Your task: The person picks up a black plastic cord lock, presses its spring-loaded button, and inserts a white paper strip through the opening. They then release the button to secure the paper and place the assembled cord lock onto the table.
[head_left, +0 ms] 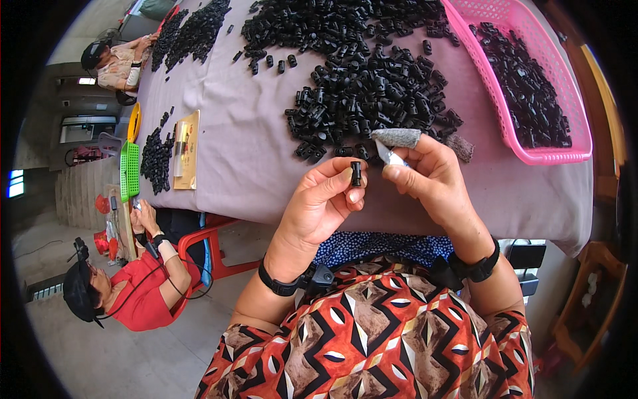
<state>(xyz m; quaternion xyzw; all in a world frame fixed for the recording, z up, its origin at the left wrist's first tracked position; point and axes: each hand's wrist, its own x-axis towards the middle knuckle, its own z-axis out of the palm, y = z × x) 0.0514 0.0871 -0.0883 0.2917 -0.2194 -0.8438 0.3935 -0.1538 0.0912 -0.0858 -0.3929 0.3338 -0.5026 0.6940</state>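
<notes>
Hands (322,198) (435,178), two, holding one cylinder (356,174), one blade (388,155)

- Table (242,143): covered by pale mauve cloth, slightly creased.
- Pink basket (555,157): on cloth, landmark; black pieces inside.
- Main heap (369,96), black pieces: just left of basket.
- Second heap (189,33), black: well left of basket.
- Small heap (157,159), black, beside tan packet (191,149): both far left of basket.
</notes>
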